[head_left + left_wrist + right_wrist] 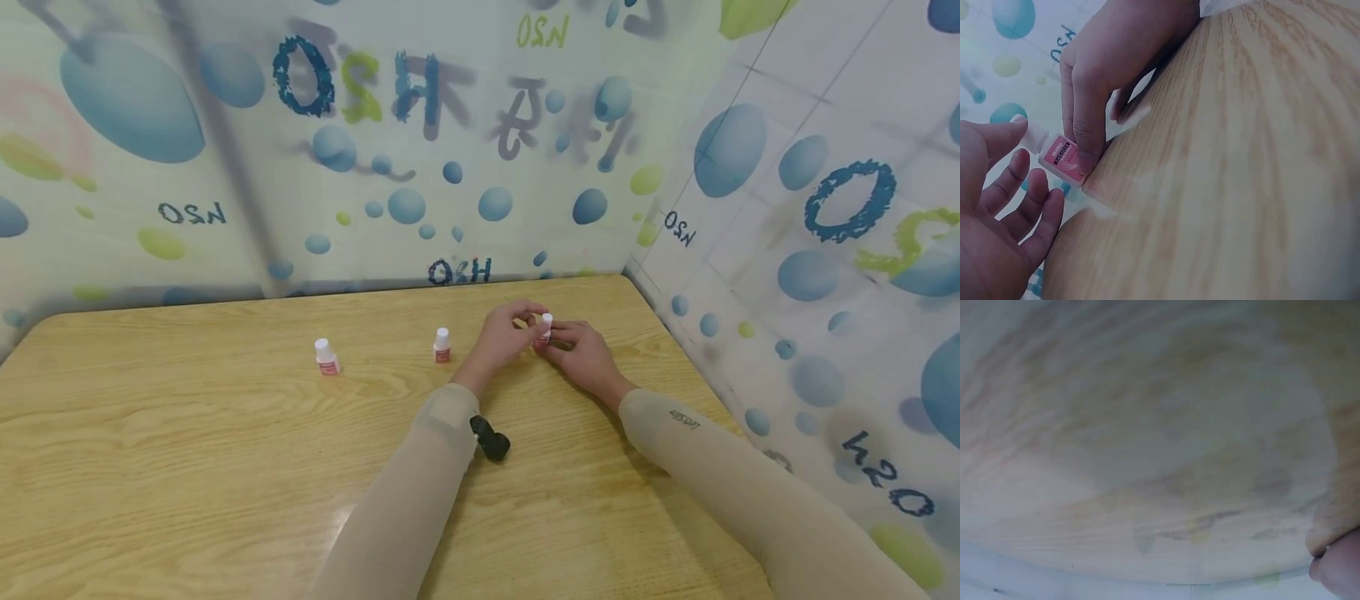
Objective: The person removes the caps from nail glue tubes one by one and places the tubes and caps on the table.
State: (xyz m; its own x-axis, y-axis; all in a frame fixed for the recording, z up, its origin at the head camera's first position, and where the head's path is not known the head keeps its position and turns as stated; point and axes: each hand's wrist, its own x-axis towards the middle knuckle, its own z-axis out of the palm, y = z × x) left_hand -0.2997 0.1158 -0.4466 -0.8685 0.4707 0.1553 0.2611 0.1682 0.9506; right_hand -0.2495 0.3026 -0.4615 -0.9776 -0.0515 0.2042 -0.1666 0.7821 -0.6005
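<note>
In the head view, a small white nail glue bottle (546, 327) with a pink label is between the two hands at the right rear of the table. My right hand (588, 358) pinches its lower body between thumb and fingers. The left hand (501, 335) is beside the cap, its fingers loosely bent. Close up in the left wrist view, the bottle (1063, 159) stands with its base at the tabletop, and a left fingertip (1019, 122) meets the cap's edge. Two similar bottles stand to the left, one nearer (442, 346) and one farther off (327, 358).
The wood-grain table (187, 450) ends at a patterned wall covering (450, 183) behind and another to the right. A black device (491, 439) is at the left wrist. The right wrist view is blurred, with some skin (1338, 569) at its lower right corner.
</note>
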